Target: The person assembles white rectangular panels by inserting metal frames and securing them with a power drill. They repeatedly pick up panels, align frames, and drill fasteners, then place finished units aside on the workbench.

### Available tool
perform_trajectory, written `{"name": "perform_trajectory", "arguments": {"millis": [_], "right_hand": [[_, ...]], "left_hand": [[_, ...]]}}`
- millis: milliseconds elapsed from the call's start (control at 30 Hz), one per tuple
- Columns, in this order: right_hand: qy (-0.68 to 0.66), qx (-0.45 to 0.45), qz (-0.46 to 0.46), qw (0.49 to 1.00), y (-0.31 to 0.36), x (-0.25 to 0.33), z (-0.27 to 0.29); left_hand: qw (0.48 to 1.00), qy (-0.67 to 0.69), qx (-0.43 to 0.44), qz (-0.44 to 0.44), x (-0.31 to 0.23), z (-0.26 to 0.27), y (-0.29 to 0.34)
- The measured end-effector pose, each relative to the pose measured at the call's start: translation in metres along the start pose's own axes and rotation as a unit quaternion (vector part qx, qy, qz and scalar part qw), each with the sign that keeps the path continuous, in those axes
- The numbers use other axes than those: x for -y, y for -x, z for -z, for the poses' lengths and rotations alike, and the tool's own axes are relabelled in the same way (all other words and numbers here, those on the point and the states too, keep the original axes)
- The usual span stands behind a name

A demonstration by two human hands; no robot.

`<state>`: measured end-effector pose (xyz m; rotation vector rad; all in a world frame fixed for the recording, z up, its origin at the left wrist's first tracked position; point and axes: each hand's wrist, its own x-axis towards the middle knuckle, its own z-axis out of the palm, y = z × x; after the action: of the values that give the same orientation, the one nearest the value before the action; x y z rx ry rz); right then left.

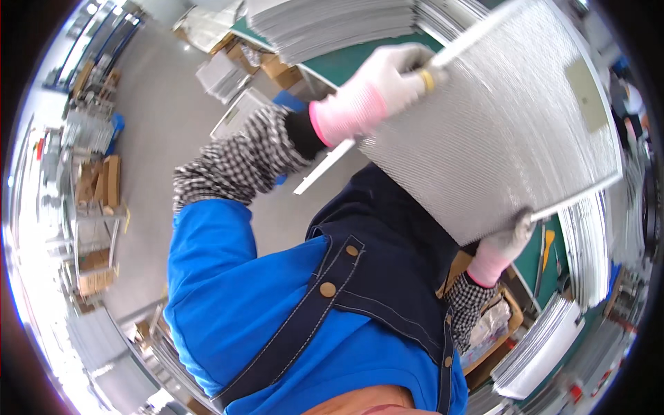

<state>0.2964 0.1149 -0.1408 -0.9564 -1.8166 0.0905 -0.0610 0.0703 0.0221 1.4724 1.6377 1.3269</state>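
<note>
A rectangular silver mesh panel [491, 131], finely ribbed and with a plain greyish patch near its right side, is held up in front of me. White framing runs along its outer edges. My left hand [387, 83], in a white glove with a pink cuff, is closed at the upper left edge, on a long white frame strip [321, 167] that sticks out past the panel's corner. A yellow band [427, 79] shows at a left finger. My right hand [507, 243], gloved alike, grips the panel's lower edge; its fingertips are partly hidden.
Beyond the panel, a stack of grey sheets [332, 28] lies on a green-topped table [346, 62]. At right are upright stacked panels [586, 249], a yellow-handled tool [548, 245] and a carton with plastic wrap [487, 328]. Shelving with cardboard boxes [100, 181] lines the left.
</note>
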Motion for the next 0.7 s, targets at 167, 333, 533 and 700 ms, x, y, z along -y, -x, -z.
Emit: {"name": "perform_trajectory", "arguments": {"millis": [167, 333, 533, 700], "right_hand": [[-0.240, -0.101, -0.430, 0.865, -0.025, 0.017, 0.027], [-0.262, -0.103, -0.413, 0.866, -0.050, 0.030, 0.050], [-0.229, -0.078, -0.345, 0.907, -0.056, 0.037, 0.058], [0.141, 0.079, -0.121, 0.979, -0.055, -0.013, 0.092]], "left_hand": [[0.998, 0.048, -0.036, -0.034, 0.050, -0.041, 0.057], [0.992, 0.124, -0.032, 0.004, 0.061, -0.073, 0.085], [0.981, 0.183, 0.026, -0.056, 0.079, -0.066, 0.061], [0.988, 0.111, 0.009, -0.108, 0.062, -0.053, 0.054]]}}
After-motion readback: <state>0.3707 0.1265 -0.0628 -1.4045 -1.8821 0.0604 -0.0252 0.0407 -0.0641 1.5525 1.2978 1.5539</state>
